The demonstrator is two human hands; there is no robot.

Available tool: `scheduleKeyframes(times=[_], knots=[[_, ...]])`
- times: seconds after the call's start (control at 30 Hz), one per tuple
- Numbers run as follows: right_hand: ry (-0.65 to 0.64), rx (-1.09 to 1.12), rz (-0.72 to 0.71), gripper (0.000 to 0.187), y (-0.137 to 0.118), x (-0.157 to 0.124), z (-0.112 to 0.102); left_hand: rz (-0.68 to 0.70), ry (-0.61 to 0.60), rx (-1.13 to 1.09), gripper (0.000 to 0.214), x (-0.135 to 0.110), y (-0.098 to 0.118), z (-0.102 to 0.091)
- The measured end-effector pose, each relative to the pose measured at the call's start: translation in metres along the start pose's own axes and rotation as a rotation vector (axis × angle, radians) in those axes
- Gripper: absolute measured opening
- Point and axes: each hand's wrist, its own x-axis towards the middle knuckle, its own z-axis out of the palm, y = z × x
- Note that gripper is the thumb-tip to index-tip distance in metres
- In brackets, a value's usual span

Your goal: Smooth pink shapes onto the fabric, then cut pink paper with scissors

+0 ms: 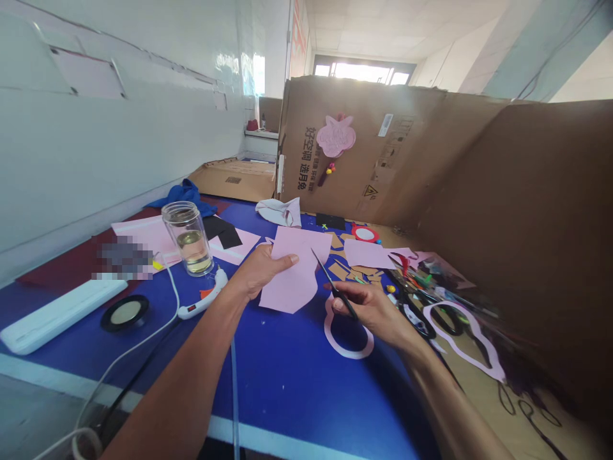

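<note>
Your left hand (261, 271) pinches the pink craft sheet (293, 271) at its edge, thumb on top, keeping it over the blue table (287, 377) so its right edge stays free. Your right hand (371, 313), wrist turned inward, clamps the black-handled scissors (341, 295), blade tips just beside that edge.
</note>
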Motion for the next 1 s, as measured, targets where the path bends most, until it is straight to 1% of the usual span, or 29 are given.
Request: scheduleKeyframes(times=[0.17,0.37,0.63,0.83,1.0], knots=[[0.004,0.011,0.004,0.058,-0.0001,0.0008,0.0013,0.003,-0.005,-0.003,0.019,0.0001,0.0001,-0.0001],[0.005,0.021,0.019,0.059,-0.0027,0.0014,0.0039,-0.021,-0.001,-0.008,0.018,-0.0003,0.0006,0.0018],[0.009,0.016,-0.006,0.057,-0.0042,0.002,0.0058,-0.012,0.012,-0.025,0.016,0.0018,-0.0024,0.0024],[0.019,0.02,0.01,0.064,0.0009,0.004,0.0066,0.0,0.01,-0.036,0.016,0.0023,-0.0042,0.0028],[0.028,-0.016,0.0,0.066,0.0021,0.0045,0.0064,0.002,0.002,-0.028,0.021,0.0031,-0.0061,0.0022]])
